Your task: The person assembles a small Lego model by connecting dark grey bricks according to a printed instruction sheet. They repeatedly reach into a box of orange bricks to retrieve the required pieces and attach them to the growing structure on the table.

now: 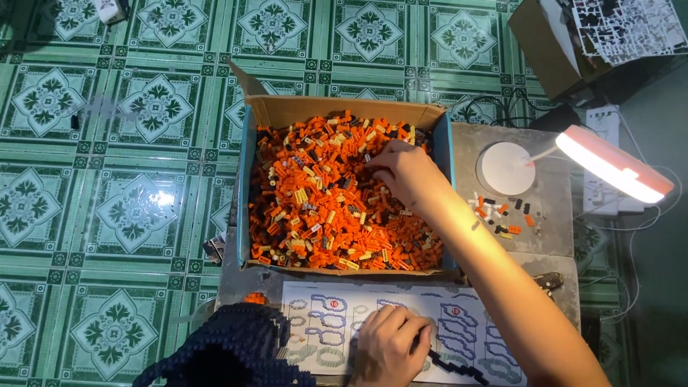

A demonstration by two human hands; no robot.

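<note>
**A:** See the right hand (401,172)? It's reached up into the cardboard box (344,111) in the middle of the frame, fingers curled down into the heap of small building bricks (322,215). Mostly orange, with black, yellow and white mixed through.

**B:** Has it got one pinched?

**A:** Can't tell. The fingertips are buried in the pile, so whether they're closed on a piece or just raking is hidden from here.

**B:** And the other hand?

**A:** The left hand (390,347) is at the bottom centre, lying knuckles-up on the printed instruction sheet (459,322), fingers loosely curled together. It seems to pin the page; nothing visibly held. A short row of dark blue bricks (459,371) lies just right of it, and a dark blue built piece (229,351) sits at lower left.

**B:** How would you do that picking well?

**A:** I'd say spread the top layer with the fingertips rather than dig, so the wanted colour shows, then pinch one brick only. Keep the left hand flat so the sheet doesn't slide.

**B:** Good light for it?

**A:** The desk lamp (609,165) at right shines on the sorted loose bricks (498,211) by its round base, less on the box.
</note>
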